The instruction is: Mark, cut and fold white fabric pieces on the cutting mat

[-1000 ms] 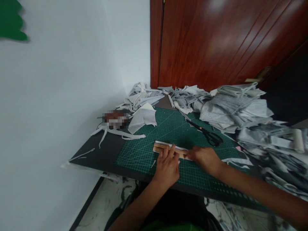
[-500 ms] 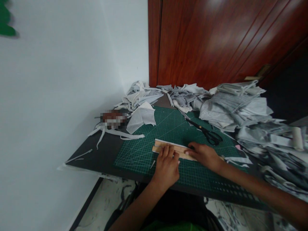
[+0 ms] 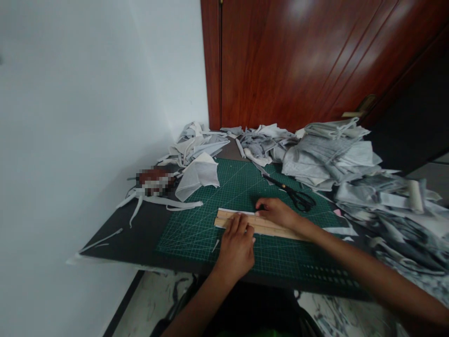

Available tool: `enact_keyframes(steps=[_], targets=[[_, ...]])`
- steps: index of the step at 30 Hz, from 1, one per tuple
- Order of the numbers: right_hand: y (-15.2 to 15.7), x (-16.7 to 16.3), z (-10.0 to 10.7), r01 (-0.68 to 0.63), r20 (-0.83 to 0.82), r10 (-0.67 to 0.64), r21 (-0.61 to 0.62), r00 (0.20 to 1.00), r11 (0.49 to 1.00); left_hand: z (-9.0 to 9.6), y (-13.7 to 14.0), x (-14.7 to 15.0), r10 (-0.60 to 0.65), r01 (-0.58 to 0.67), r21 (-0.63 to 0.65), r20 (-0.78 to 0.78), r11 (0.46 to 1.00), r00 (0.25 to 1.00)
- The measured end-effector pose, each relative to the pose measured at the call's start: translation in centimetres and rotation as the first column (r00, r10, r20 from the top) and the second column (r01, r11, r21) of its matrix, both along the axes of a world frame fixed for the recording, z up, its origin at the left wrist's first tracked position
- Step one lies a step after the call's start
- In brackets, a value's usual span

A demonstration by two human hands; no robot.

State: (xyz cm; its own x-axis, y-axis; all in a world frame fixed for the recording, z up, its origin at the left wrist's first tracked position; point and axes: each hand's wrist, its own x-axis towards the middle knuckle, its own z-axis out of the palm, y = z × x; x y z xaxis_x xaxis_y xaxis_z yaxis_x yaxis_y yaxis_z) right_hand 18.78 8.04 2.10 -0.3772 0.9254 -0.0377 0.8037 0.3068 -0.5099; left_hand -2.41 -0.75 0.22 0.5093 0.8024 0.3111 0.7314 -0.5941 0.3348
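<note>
A wooden ruler [image 3: 270,228] lies across the green cutting mat [image 3: 196,234], with a narrow white edge of cloth [image 3: 242,212] showing along its far side. My left hand [image 3: 235,248] rests on the ruler near its left end, fingers stretched flat over the wood. My right hand [image 3: 278,213] is at the ruler's far edge, its fingers curled and the thumb close to the white edge; whether a bit of cloth is pinched there is hidden. Black-handled scissors [image 3: 298,197] lie just beyond my right hand.
Grey and white cloth pieces [image 3: 329,154] are heaped at the back and right. More pale scraps [image 3: 198,175] lie at the back left, beside a pixelated brown object [image 3: 154,180]. A white wall [image 3: 87,117] bounds the left; a red-brown door [image 3: 280,65] stands behind.
My right hand has shifted left along the ruler's far edge, and its fingers are more curled. The left ends of the wood, staggered before, now look nearly even. The whole view has shifted slightly.
</note>
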Motion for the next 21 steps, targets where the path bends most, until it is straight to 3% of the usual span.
enact_keyframes(steps=[14,18,21], targets=[[0.8,0.4,-0.9,0.006,0.031,-0.009,0.110,0.999,0.994,-0.1,0.2,0.1,0.039,-0.040,-0.012,-0.082,0.999,0.996],[0.8,0.7,-0.9,-0.100,-0.019,0.104,0.136,0.994,0.986,-0.3,0.2,0.2,0.046,-0.047,-0.011,-0.109,0.999,0.993],[0.6,0.8,-0.5,-0.299,-0.027,0.308,0.169,0.951,0.939,-0.2,0.2,0.2,0.054,-0.056,-0.015,-0.136,0.998,0.989]])
